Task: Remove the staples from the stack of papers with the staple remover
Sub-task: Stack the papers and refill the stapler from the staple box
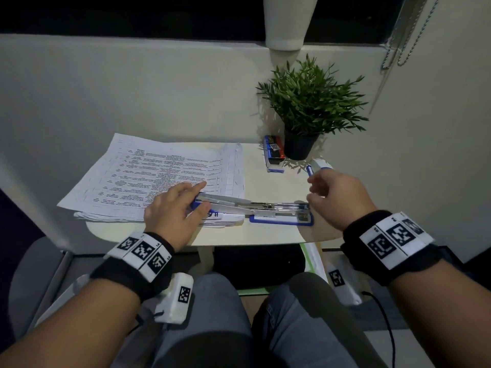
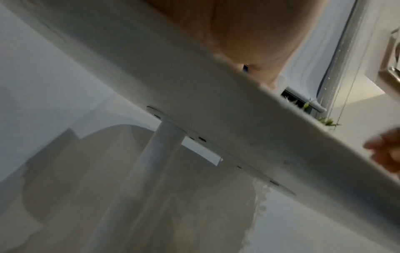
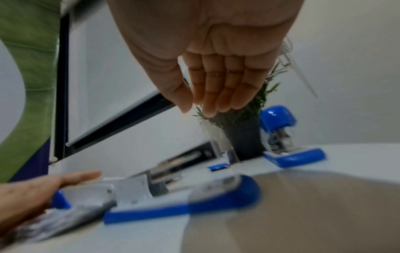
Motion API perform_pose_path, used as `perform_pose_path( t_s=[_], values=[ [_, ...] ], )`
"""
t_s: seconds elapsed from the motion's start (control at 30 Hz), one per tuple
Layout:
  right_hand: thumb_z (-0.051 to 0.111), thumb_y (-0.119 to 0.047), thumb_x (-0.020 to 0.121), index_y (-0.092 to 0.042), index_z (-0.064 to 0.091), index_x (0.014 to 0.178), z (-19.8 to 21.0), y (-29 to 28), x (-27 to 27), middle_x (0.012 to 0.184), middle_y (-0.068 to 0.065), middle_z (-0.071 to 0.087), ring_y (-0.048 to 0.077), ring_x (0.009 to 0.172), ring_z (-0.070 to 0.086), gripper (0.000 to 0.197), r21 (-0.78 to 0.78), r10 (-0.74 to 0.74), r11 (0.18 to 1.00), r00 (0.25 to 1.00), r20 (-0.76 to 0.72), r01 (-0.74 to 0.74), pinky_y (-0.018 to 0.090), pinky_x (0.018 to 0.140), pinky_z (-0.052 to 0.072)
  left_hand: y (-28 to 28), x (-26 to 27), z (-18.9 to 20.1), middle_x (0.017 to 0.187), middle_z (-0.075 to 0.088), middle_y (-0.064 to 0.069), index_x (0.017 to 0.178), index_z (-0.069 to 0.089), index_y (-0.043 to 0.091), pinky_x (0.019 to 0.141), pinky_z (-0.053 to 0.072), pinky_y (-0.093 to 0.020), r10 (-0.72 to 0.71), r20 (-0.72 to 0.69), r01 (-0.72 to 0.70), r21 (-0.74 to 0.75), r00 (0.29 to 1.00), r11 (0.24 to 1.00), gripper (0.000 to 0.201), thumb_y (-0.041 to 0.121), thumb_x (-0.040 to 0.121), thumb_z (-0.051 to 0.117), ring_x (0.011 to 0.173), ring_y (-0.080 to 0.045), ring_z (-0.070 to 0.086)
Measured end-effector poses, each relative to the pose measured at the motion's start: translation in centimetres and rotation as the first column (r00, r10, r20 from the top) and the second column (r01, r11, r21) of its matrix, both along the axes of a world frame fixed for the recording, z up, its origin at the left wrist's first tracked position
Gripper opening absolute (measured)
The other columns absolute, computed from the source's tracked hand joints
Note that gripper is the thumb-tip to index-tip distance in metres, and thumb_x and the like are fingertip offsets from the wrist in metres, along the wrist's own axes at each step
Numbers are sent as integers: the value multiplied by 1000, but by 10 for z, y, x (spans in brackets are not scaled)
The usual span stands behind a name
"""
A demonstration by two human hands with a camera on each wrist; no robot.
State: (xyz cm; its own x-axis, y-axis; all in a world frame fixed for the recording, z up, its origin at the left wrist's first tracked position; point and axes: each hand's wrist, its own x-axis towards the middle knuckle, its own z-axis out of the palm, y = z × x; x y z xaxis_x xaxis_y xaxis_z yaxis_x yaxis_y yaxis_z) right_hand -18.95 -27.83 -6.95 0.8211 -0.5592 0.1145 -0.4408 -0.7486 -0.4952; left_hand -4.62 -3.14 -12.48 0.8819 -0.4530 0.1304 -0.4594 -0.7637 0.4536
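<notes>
Blue second stapler (image 3: pixel 281 135) visible right-wrist only; right hand (image 1: pixel 337 195) fingers relaxed; left hand (image 1: pixel 172 205) flat on long stapler (image 1: pixel 255 208).

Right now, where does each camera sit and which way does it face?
Head: above, looking down at the round white table; left hand, right hand, both wrists, knees.
Left wrist: below the table edge, looking up at its underside; palm heel.
Right wrist: low over the table, facing the wall; palm, fingers.
Head and right wrist share the long blue-and-silver stapler.
</notes>
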Motion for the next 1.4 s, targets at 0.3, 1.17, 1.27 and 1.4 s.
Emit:
perform_pose_path(
  t_s=[0.3,1.17,1.27,1.4],
  values=[
    [52,-19,98,-15,55,133,21,2,79,134,8,57,26,122,53,36,-204,83,968,952,-295,-148,32,97,44,-2,-6,-12,128,54,11,127,52,35,100,26,-40,1,165,1,-13,986,1000,58,60,84,22,118,-20,42],
    [50,-23,100,-6,63,126,24,1,122,132,15,58,31,120,55,33,-277,54,930,834,-549,-242,33,100,44,1,-5,-18,119,62,5,125,57,25,97,34,-42,1,188,19,-104,982,994,59,53,84,24,112,-23,52],
    [55,-12,94,-10,67,109,33,5,98,121,13,61,31,112,56,19,-312,93,925,926,-366,-216,28,83,40,1,-5,-17,120,62,6,125,56,26,97,33,-41,3,184,15,-99,983,995,60,53,84,24,113,-22,51],
    [61,-8,88,-13,58,100,31,12,65,105,12,65,30,94,55,13,-302,107,943,985,-134,-143,27,71,35,0,-7,-15,119,62,5,125,57,25,96,34,-42,0,173,16,-94,985,995,60,54,84,24,112,-23,52]
  ],
)
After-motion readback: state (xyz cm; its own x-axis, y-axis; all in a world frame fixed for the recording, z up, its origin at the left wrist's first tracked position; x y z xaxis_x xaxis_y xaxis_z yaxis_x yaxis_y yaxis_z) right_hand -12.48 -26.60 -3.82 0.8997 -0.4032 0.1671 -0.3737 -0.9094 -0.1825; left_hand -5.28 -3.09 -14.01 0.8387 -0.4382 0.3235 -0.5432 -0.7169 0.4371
